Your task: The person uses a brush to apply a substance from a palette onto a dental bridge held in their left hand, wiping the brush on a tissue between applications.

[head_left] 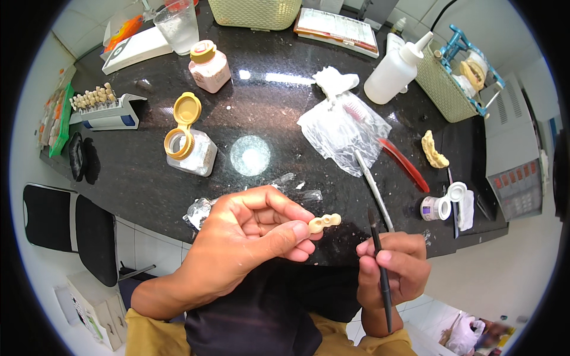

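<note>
Between the thumb and index finger of my left hand (249,237) is a small cream dental bridge piece (324,223), held above the front edge of the dark stone worktop (136,178). My right hand (393,273) grips a black brush (378,249) upright, its tip just right of the piece and not touching it. A silver rod (371,185) lies behind that hand, beside a red curved tool (404,163). A crumpled foil scrap (197,212) is partly behind my left hand.
Open jar (199,154), pink jar (211,71), squeeze bottle (389,77), plastic sheet (332,127), cast (433,148) and white pot (432,208) stand or lie around. Shade guide (107,115) at left, basket with articulator (448,89) and grey machine (513,172) at right, black chair (95,249) lower left.
</note>
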The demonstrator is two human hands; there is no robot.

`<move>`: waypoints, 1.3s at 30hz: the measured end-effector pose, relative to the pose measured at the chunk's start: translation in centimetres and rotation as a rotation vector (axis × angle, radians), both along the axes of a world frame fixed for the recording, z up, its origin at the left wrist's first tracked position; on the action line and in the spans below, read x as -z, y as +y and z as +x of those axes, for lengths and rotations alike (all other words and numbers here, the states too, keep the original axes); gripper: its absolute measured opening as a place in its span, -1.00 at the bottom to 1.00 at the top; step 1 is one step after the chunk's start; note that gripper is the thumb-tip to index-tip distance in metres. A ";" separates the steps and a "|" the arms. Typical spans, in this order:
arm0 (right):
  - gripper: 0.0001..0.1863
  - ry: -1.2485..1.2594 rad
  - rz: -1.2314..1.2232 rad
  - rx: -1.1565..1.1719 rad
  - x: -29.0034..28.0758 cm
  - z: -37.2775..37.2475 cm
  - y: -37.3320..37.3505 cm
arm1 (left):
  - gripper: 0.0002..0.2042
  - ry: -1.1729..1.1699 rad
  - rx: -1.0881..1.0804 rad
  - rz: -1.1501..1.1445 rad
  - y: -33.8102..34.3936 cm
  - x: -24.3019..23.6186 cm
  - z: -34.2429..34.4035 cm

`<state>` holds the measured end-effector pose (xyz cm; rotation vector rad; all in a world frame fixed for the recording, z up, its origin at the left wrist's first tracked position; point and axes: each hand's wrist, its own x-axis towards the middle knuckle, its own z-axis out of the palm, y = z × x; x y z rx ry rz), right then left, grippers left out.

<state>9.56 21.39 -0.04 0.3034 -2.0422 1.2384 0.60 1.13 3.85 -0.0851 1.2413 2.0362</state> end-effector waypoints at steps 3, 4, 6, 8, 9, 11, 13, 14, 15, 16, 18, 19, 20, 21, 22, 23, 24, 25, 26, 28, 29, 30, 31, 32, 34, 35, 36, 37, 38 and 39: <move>-0.62 -0.023 0.027 -0.071 -0.6 0.1 -0.1 | -0.86 -0.201 0.013 0.075 -0.1 -0.1 0.2; -0.62 -0.029 0.045 -0.098 -0.7 0.1 -0.1 | -0.86 -0.201 0.012 0.069 -0.1 -0.2 0.3; -0.64 -0.026 0.004 -0.118 -0.3 0.1 -0.3 | -0.87 -0.206 0.016 0.057 -0.2 -0.1 0.4; -0.64 -0.024 -0.036 -0.148 0.1 0.2 -0.3 | -0.88 -0.201 0.021 0.041 -0.1 -0.2 0.5; -0.66 -0.018 -0.041 -0.177 0.3 0.1 -0.2 | -0.88 -0.199 0.023 0.031 -0.1 -0.1 0.5; -0.66 -0.016 -0.054 -0.185 0.4 0.1 -0.3 | -0.88 -0.197 0.012 0.031 -0.1 0.0 0.6; -0.67 -0.015 -0.059 -0.187 0.3 0.1 -0.4 | -0.88 -0.193 0.006 0.032 -0.1 0.1 0.7; -0.67 -0.014 -0.060 -0.186 0.4 0.1 -0.4 | -0.88 -0.190 0.005 0.030 -0.1 0.2 0.7; -0.68 -0.013 -0.062 -0.185 0.5 0.1 -0.4 | -0.89 -0.187 0.004 0.028 -0.1 0.3 0.8; -0.68 -0.018 -0.060 -0.181 0.6 0.1 -0.4 | -0.89 -0.188 0.005 0.027 -0.1 0.3 0.8; -0.68 -0.025 -0.055 -0.164 0.5 0.2 -0.3 | -0.89 -0.189 0.017 0.026 0.1 0.1 0.7; -0.68 -0.031 -0.056 -0.159 0.5 0.2 -0.2 | -0.88 -0.186 0.022 0.023 0.2 0.1 0.7; -0.69 -0.035 -0.056 -0.157 0.4 0.2 -0.3 | -0.88 -0.181 0.025 0.020 0.2 0.1 0.6; -0.69 -0.039 -0.056 -0.154 0.3 0.2 -0.4 | -0.88 -0.176 0.029 0.017 0.2 0.0 0.6; -0.69 -0.044 -0.052 -0.151 0.3 0.2 -0.4 | -0.88 -0.182 0.029 0.019 0.2 0.0 0.6; -0.69 -0.049 -0.050 -0.150 0.3 0.2 -0.4 | -0.88 -0.188 0.028 0.020 0.2 0.0 0.6; -0.69 -0.055 -0.048 -0.148 0.3 0.1 -0.4 | -0.88 -0.193 0.027 0.021 0.2 0.0 0.6; -0.69 -0.055 -0.047 -0.151 0.3 0.1 -0.4 | -0.87 -0.187 0.023 0.029 0.1 0.1 0.6; -0.69 -0.055 -0.045 -0.152 0.3 0.0 -0.4 | -0.87 -0.180 0.020 0.037 0.1 0.2 0.7; -0.69 -0.057 -0.040 -0.148 0.4 -0.1 -0.4 | -0.87 -0.162 0.017 0.041 0.1 0.3 0.8; -0.69 -0.060 -0.036 -0.143 0.4 -0.1 -0.4 | -0.86 -0.150 0.018 0.037 0.1 0.4 0.8; -0.69 -0.063 -0.032 -0.138 0.4 -0.1 -0.5 | -0.86 -0.138 0.018 0.033 0.1 0.4 0.8; -0.69 -0.061 -0.027 -0.139 0.4 -0.1 -0.5 | -0.86 -0.144 0.016 0.018 0.1 0.3 0.8; -0.69 -0.059 -0.021 -0.140 0.4 0.0 -0.5 | -0.85 -0.150 0.015 0.003 0.2 0.1 0.8; -0.69 -0.058 -0.014 -0.136 0.4 0.0 -0.5 | -0.85 -0.145 0.014 -0.012 0.3 0.1 0.8; -0.69 -0.059 -0.013 -0.131 0.3 -0.1 -0.6 | -0.84 -0.135 0.014 -0.014 0.4 0.2 0.8; -0.69 -0.060 -0.012 -0.125 0.3 -0.1 -0.6 | -0.84 -0.125 0.015 -0.015 0.4 0.3 0.9; -0.69 -0.059 -0.010 -0.124 0.3 -0.1 -0.6 | -0.84 -0.128 0.012 -0.020 0.4 0.2 0.9; -0.69 -0.059 -0.007 -0.122 0.4 -0.1 -0.6 | -0.83 -0.132 0.009 -0.025 0.4 0.1 0.8; -0.69 -0.058 -0.005 -0.120 0.4 -0.1 -0.6 | -0.83 -0.135 0.007 -0.030 0.5 0.0 0.8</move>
